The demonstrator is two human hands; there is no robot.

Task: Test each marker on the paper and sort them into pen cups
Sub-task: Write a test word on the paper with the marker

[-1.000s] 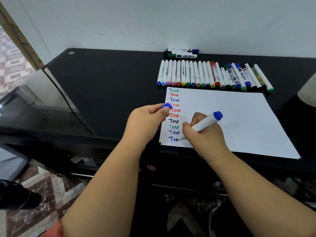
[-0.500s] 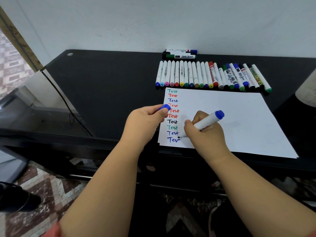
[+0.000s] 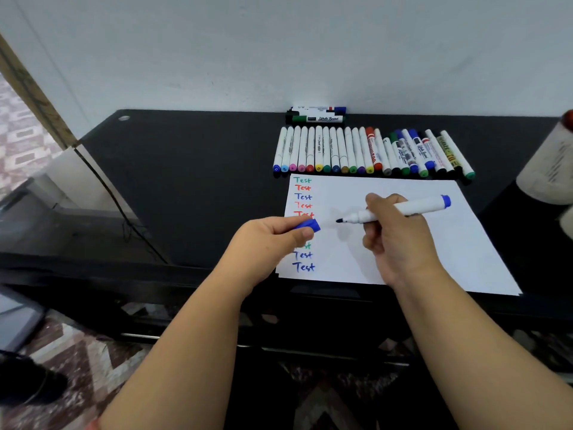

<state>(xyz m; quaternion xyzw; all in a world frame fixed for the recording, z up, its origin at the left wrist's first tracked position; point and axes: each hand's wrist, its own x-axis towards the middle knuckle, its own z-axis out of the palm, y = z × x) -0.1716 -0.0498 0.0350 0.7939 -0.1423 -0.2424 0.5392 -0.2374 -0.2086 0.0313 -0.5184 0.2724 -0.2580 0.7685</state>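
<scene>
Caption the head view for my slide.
Right hand holds uncapped blue-ended white marker over white paper; left hand pinches blue cap.

The right hand (image 3: 400,240) is gripping an uncapped blue marker (image 3: 400,209) above the paper (image 3: 418,243). The left hand (image 3: 266,243) is pinching its blue cap (image 3: 308,225) over the paper's left edge.

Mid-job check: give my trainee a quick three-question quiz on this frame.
1. True or false: the marker in the right hand is capped.
2. What does the left hand pinch?
A. blue cap
B. green marker
C. paper corner
3. Fill in: the word written down the paper is ____.

Key: 1 false; 2 A; 3 Test.
</scene>
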